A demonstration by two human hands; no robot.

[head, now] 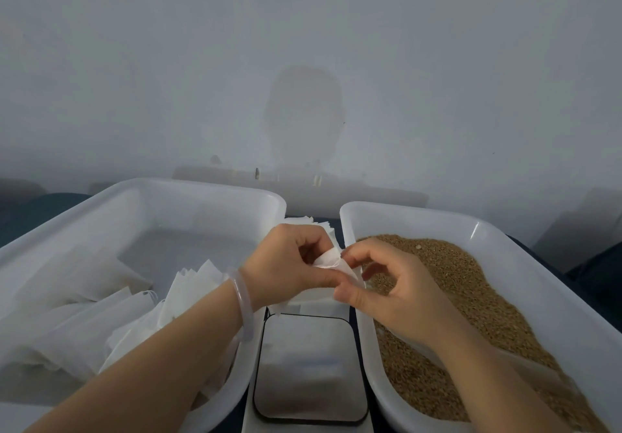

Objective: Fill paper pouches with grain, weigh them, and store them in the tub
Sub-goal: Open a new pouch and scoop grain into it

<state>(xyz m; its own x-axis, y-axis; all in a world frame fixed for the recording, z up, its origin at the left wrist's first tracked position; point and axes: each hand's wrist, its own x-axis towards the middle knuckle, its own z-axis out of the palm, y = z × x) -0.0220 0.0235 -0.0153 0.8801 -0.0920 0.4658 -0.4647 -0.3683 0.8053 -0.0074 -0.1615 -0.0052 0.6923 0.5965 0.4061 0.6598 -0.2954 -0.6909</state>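
Between the two tubs, both hands work one white paper pouch (pixel 331 262). My left hand (pixel 289 261), with a pale bangle on its wrist, pinches the pouch's left edge. My right hand (pixel 387 284) pinches its right edge between thumb and forefinger, above the rim of the grain tub. The white tub on the left (pixel 188 193) holds several filled pouches (pixel 124 318) at its near side. The white tub on the right (pixel 417 213) is heaped with brown grain (pixel 471 284). A small scale with a metal platform (pixel 309 365) sits between the tubs, nothing on it.
A stack of flat, unfilled pouches (pixel 303 221) lies behind my hands in the gap between the tubs. A plain grey wall stands close behind the tubs. The surface under everything is dark blue.
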